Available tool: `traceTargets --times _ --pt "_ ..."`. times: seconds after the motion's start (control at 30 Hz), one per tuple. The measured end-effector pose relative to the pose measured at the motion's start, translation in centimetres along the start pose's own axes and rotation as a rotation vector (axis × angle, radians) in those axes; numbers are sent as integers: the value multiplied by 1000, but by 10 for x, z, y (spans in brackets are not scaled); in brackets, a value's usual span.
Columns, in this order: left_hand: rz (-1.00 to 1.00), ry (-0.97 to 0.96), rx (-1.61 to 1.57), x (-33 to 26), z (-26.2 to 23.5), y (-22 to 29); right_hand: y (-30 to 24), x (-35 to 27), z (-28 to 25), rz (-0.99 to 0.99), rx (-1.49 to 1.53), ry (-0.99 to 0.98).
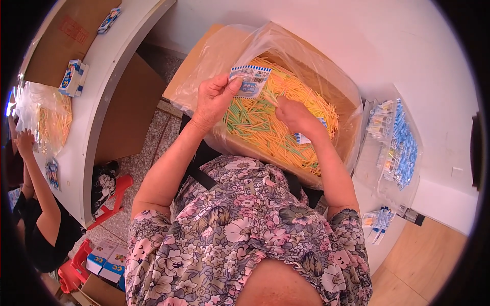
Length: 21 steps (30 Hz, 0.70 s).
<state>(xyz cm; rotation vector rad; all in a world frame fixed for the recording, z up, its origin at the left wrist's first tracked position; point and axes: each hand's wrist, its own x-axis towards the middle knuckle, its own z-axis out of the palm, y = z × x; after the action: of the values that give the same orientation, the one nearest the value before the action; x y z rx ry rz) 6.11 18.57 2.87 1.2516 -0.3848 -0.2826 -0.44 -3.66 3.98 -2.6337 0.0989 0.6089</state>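
My left hand (214,99) pinches a small clear packet (250,86) with a blue-and-white striped edge, held up over the far left of an open cardboard box (185,79). Beside it, my right hand (297,118) grips a few thin pale yellow-green sticks (270,97), their tips close to the packet. Whether any are inside it I cannot tell. Loose orange, yellow and green sticks (278,145) fill the box, which has a clear plastic liner (232,38). Another striped packet (302,138) lies on the sticks, partly hidden by my right wrist.
To the right, a clear bag (400,148) holds many striped packets, with more packets (378,219) nearer me. A curved white counter (97,76) at left bears small boxes (74,77) and a bag of sticks (53,120). Another person's arm (43,188) and red stools (115,199) are there.
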Motion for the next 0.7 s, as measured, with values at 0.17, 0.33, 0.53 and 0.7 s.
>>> traceTargets --times 0.17,0.33,0.53,0.7 --pt "-7 -31 -58 4 7 5 32 25 22 -36 656 39" --pt "-29 -39 9 2 7 -2 22 52 18 87 859 60" --pt "-23 -39 38 8 6 0 21 96 24 184 991 222" --pt "-209 -3 305 -10 -12 23 25 136 62 34 410 401"
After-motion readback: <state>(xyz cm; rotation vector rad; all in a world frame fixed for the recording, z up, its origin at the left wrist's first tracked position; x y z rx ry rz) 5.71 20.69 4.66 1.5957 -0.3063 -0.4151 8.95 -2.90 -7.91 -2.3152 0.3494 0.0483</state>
